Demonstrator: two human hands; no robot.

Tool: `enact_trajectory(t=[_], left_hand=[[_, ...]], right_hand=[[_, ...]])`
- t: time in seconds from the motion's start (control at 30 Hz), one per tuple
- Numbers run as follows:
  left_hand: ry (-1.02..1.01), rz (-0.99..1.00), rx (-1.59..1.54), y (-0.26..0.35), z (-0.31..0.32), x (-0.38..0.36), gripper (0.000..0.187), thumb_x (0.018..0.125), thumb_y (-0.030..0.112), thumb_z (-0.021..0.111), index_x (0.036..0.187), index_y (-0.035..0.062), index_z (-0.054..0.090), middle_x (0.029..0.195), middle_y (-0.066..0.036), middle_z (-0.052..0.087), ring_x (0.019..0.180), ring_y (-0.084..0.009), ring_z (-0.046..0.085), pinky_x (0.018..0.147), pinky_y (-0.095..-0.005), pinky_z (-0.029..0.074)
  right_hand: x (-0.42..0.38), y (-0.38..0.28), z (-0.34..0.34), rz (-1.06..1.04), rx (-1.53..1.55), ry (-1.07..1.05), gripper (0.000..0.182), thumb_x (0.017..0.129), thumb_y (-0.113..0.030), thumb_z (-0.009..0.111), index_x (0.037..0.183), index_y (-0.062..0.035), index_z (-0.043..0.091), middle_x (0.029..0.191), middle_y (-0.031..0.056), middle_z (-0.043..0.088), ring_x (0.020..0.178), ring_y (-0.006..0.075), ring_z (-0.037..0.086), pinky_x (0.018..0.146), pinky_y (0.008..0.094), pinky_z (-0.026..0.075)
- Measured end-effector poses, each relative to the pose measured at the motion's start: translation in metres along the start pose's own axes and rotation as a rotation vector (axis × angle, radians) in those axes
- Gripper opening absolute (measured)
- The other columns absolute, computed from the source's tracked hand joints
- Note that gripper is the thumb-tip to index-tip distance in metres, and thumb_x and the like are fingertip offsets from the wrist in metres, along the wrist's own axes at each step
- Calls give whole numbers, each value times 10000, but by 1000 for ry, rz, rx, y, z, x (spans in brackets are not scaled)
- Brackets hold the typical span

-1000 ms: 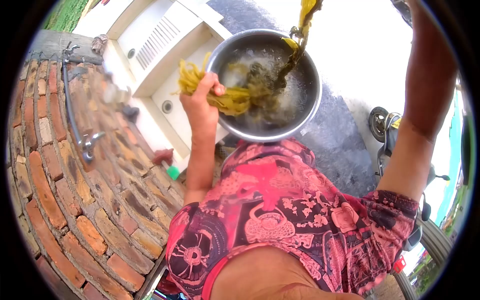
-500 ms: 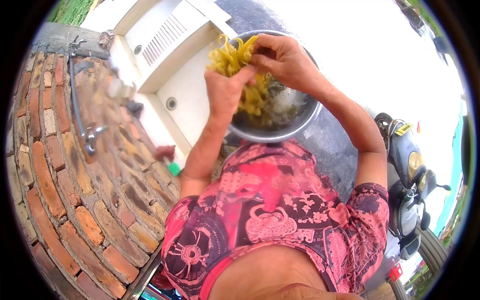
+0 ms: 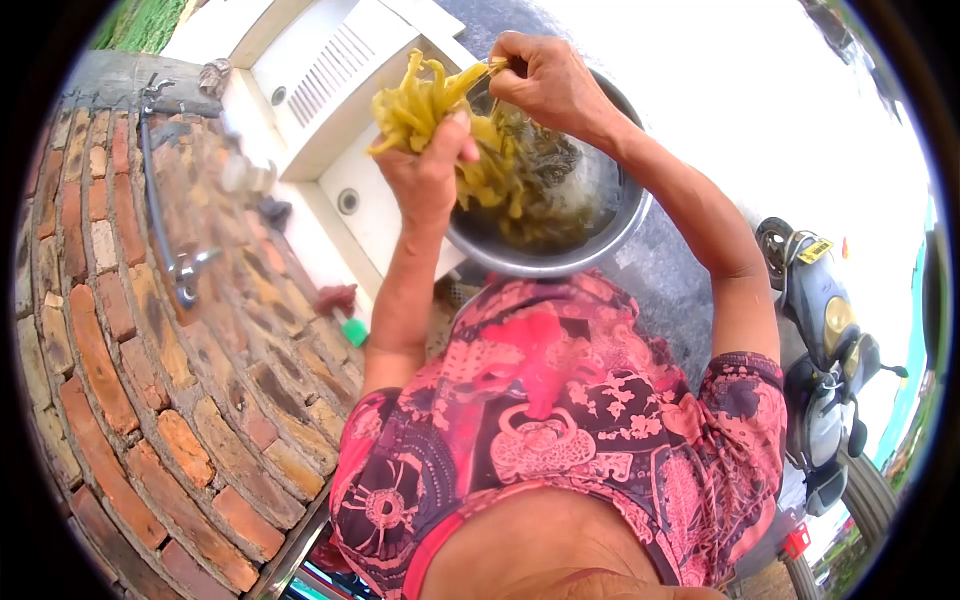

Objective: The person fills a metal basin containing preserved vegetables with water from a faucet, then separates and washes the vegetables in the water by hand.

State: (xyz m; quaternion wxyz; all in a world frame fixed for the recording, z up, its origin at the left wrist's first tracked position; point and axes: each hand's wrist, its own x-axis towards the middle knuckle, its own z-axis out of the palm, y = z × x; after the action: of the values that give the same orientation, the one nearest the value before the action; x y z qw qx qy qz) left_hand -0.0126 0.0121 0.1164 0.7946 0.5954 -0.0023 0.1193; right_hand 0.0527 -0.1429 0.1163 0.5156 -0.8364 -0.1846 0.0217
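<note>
My left hand [image 3: 425, 172] is wrapped round a bunch of wet, yellow-green pickled mustard greens [image 3: 412, 108], held up over the left side of a metal basin [image 3: 565, 268]. My right hand [image 3: 548, 88] is closed in a pinch on a thin end of the same greens, which stretches between the two hands. More greens trail below my left hand into the basin, where darker leaves [image 3: 545, 160] lie in cloudy water. What exactly lies under my right fingertips is partly hidden.
On the left, a pale sink [image 3: 375, 170] with a drain stands beside a brick wall [image 3: 180, 400] carrying a tap [image 3: 185, 275] and pipe. A green object [image 3: 354, 332] lies near the wall. A parked scooter [image 3: 820, 320] stands at the right.
My hands have drawn apart: the left has moved left with the greens, the right up and slightly left. A strand is now pulled out between them.
</note>
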Motion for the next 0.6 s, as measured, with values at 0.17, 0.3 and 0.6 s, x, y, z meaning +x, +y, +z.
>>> enact_trajectory(t=[0.17,0.3,0.6], left_hand=[[178,8,-207,13,-46,14,137,785,-22,595,920,-2,582,769,-115,601,541,-145,496,540,-299,425],[259,-66,-325,-3,-49,11,205,772,-37,578,963,17,526,744,-92,559,570,-151,513,524,-274,453],[520,-67,-365,-7,-104,23,62,819,43,567,853,1,537,679,-61,502,593,-134,446,603,-291,401]], right_hand=[[-17,41,-58,227,406,157,113,825,-113,572,836,-8,611,676,55,586,564,100,565,510,232,500],[-37,37,-73,128,450,229,146,872,-170,592,886,-27,617,705,45,591,567,90,572,532,208,506],[-85,95,-155,210,681,675,111,885,-86,530,929,8,569,816,113,626,751,201,645,692,327,554]])
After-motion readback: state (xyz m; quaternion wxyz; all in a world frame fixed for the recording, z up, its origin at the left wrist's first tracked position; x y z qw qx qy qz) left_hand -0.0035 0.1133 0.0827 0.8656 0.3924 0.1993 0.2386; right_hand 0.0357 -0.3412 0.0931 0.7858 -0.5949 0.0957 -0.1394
